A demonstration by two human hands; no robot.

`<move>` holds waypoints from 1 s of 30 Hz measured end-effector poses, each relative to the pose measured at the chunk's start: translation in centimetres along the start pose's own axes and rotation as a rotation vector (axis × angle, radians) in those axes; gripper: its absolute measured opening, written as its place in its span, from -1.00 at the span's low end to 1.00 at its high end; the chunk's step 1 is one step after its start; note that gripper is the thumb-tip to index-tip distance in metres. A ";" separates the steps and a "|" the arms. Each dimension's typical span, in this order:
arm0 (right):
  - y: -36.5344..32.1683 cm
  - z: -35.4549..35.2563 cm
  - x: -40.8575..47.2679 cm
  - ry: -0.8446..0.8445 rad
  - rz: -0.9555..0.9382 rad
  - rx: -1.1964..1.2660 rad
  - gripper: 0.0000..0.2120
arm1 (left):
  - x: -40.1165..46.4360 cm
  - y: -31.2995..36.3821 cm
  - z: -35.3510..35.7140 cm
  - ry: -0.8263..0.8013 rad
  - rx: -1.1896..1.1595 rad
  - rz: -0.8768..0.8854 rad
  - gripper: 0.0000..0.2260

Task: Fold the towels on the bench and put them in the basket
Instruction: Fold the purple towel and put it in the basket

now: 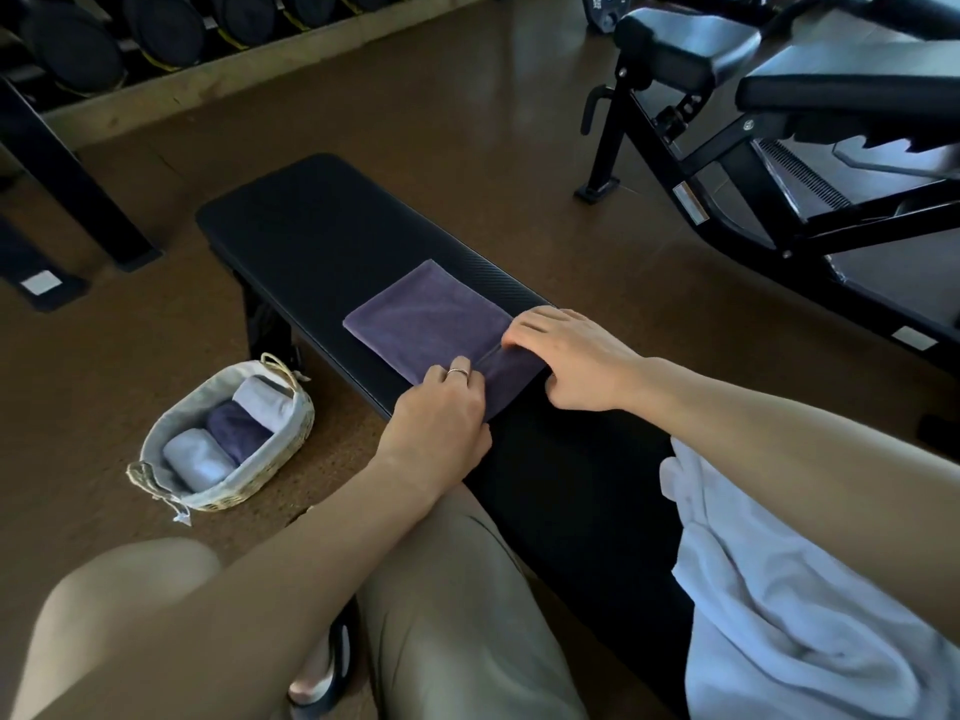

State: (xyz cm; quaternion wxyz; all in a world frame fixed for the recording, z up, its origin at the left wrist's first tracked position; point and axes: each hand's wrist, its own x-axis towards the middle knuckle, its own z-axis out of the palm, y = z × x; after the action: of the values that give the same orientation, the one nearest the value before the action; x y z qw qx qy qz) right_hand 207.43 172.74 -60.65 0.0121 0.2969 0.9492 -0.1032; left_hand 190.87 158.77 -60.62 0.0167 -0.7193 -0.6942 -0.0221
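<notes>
Purple towel (pixel 426 317) lies flat on the counter (pixel 311 226). My left hand (pixel 441 407) and right hand (pixel 571 361) both curl a grip around its near rolled end. To roll well: keep it tight, edges even, push away evenly with both hands. Basket (pixel 291 439) sits on the floor beside, three rolls inside. White towel (pixel 779 589) waits near me.

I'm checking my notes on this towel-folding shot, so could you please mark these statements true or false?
1. Both hands are on the purple towel: the left hand and the right hand. True.
2. The basket sits on the bench. False: it stands on the floor beside the bench.
3. The basket holds three rolled towels. True.
4. The white towel is neatly folded. False: it lies crumpled.
</notes>
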 end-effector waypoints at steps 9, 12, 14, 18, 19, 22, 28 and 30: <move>1.2 0.2 1.4 0.069 0.027 0.145 -0.60 | 0.4 -0.3 -0.9 -0.025 -0.045 -0.029 -0.64; 1.4 -0.9 2.5 0.073 0.048 0.306 -0.77 | 0.7 -1.4 -1.5 -0.050 -0.175 -0.078 -0.60; 1.5 -1.3 3.6 0.065 0.085 0.378 -0.81 | 0.8 -1.9 -1.6 -0.069 -0.220 -0.104 -0.56; 1.0 -2.0 5.4 0.036 0.200 0.509 -0.83 | 1.1 -2.7 -1.1 -0.093 -0.304 -0.139 -0.60; 1.0 -2.2 5.8 0.042 0.210 0.537 -0.84 | 1.3 -3.1 -1.1 -0.087 -0.357 -0.169 -0.65; 1.3 -2.1 6.8 0.027 0.304 0.636 -0.83 | 1.7 -4.4 -1.3 -0.063 -0.540 -0.275 -0.78; 1.1 -0.6 8.2 0.067 0.424 0.612 -0.73 | 2.8 -6.8 -0.8 -0.084 -0.730 -0.420 -0.91; 0.9 -0.1 8.5 0.073 0.417 0.550 -0.68 | 3.0 -7.1 -0.4 -0.096 -0.724 -0.444 -0.91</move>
State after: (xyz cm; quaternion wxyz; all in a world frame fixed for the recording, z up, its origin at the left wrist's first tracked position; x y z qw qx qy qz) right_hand 200.93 178.22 -61.42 -0.0817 0.4801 0.8046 -0.3398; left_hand 183.87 162.01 -60.10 -0.2746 -0.5122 -0.7795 -0.2338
